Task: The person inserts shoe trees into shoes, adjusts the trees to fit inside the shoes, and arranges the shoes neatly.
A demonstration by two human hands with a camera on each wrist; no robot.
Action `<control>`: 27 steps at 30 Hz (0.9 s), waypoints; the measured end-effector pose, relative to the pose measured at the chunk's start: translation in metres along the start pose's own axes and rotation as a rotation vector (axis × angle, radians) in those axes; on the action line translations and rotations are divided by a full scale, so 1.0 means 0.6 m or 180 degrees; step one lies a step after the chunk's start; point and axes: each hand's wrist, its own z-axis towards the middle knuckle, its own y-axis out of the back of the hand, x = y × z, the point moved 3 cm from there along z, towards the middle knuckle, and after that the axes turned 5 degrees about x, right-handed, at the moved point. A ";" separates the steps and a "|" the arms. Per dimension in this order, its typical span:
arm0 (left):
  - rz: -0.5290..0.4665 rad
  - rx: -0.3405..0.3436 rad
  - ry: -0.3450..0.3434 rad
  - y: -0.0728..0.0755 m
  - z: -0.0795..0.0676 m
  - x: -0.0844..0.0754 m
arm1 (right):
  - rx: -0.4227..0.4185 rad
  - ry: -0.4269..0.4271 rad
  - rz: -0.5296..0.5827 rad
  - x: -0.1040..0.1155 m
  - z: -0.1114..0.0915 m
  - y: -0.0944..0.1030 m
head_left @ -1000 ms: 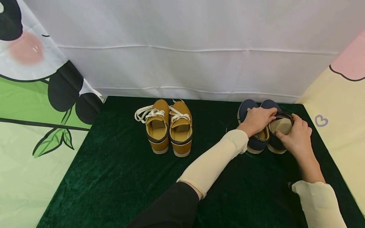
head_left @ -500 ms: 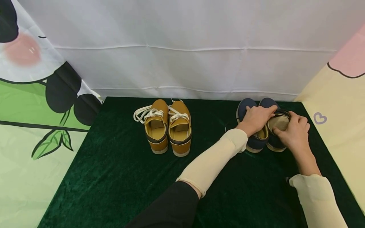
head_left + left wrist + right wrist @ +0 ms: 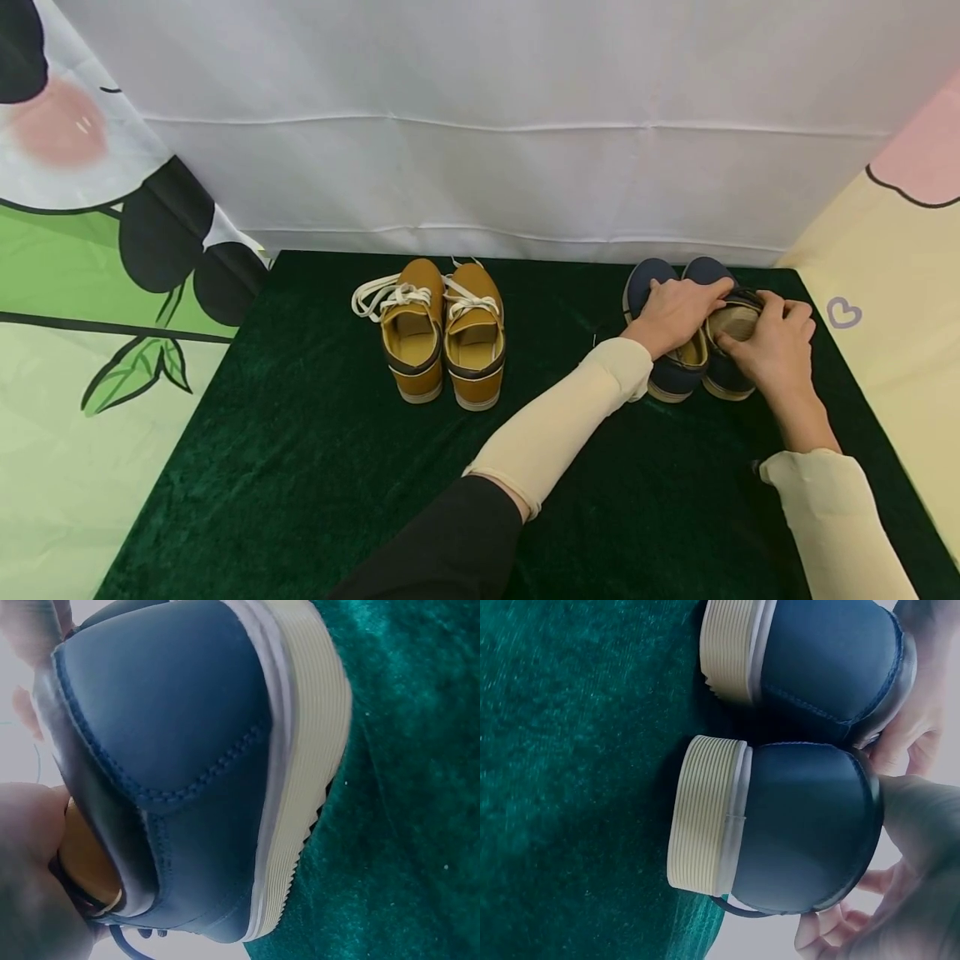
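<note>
A pair of navy blue shoes with pale ridged soles stands at the far right, toes to the back wall. My left hand reaches across the left navy shoe, its bent fingers at the near side of the right navy shoe's opening. My right hand grips the right navy shoe, thumb at the opening and fingers along the outer rim. Beige lining shows between the hands. The right wrist view has that shoe's heel up close; the left wrist view is filled by the other heel.
A pair of tan shoes with white laces stands left of the navy pair. Both pairs are on dark green velvet cloth. A white curtain closes the back, with printed panels at both sides.
My right hand and forearm have shifted slightly forward and left on the right navy shoe. My left hand stays over the pair, and the shoes hold their places.
</note>
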 end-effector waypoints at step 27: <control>0.0186 0.0041 0.0378 -0.002 0.002 -0.014 | 0.0230 0.0329 0.0077 -0.034 0.013 0.018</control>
